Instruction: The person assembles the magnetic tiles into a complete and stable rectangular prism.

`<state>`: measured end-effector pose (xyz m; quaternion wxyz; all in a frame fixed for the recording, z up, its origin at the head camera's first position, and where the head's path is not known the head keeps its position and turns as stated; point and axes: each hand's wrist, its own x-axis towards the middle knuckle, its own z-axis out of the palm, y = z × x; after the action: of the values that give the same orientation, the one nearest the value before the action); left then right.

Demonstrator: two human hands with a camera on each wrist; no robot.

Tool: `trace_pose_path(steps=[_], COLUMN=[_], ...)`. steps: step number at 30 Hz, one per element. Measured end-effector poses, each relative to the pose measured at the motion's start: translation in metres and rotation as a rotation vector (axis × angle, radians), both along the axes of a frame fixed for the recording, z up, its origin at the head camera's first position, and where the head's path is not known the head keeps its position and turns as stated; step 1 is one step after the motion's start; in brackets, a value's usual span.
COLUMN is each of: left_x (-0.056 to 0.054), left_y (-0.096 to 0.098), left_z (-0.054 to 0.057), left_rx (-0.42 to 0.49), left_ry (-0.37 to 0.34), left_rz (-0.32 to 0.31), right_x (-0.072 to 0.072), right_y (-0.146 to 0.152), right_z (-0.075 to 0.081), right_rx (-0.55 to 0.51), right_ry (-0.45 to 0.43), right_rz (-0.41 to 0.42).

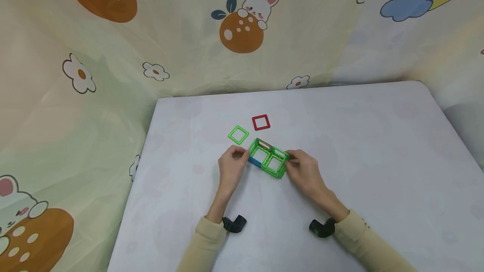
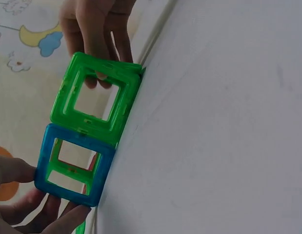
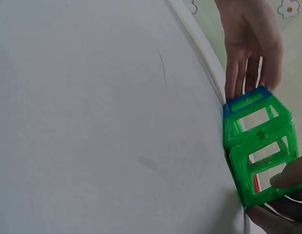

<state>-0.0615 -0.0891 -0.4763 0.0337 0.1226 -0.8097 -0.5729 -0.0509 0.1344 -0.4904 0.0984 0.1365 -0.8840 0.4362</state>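
Two joined cubes of magnetic tiles (image 1: 267, 157) stand on the table, mostly green square frames. One side at the left cube is a blue tile (image 2: 68, 195); a red tile shows through at the back. My left hand (image 1: 231, 168) grips the left cube at its blue end, thumb and fingers on the edges. On the opposite end, my right hand (image 1: 305, 173) holds the green cube; in the right wrist view its thumb lies over a green frame (image 3: 255, 199). The two cubes touch along one side.
Beyond the cubes, a loose green square tile (image 1: 232, 130) and a loose red square tile (image 1: 262, 129) lie flat on the white table (image 1: 359, 137). A patterned cloth (image 1: 189, 32) hangs behind the table's far edge and along its left side.
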Motion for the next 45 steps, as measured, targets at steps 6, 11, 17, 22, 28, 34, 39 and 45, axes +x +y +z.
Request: trace_pose_path(steps=[6,11,17,22,28,34,39,45], left_x=[0.011,0.019,0.027,0.026,0.018,0.008,0.003,-0.002], left_y=[0.005,0.009,0.009,0.002,-0.011,-0.020,-0.025,-0.027], left_z=[0.001,0.001,0.002,0.002,0.001,-0.002,-0.002,-0.002], left_rx=[-0.018,-0.025,-0.069,-0.097,-0.123,-0.145,-0.166,-0.187], left_ry=[-0.008,-0.024,-0.059,-0.067,-0.077,-0.073,-0.066,-0.042], left_rz=[0.010,-0.014,-0.139,-0.275,-0.419,-0.517,-0.544,-0.556], right_x=[-0.008,-0.014,-0.020,-0.024,-0.028,-0.031,-0.035,-0.039], right_y=[0.003,0.006,0.010,0.013,0.013,0.013,0.014,0.019], right_z=[-0.002,-0.004,-0.005,-0.004,-0.004,-0.006,-0.006,-0.005], right_rx=[0.010,0.021,0.025,0.030,0.033,0.037,0.035,0.061], right_ry=[0.022,0.038,0.012,-0.011,-0.026,-0.021,-0.013,-0.077], right_rz=[-0.010,-0.006,0.019,0.030,0.047,0.065,0.077,0.124])
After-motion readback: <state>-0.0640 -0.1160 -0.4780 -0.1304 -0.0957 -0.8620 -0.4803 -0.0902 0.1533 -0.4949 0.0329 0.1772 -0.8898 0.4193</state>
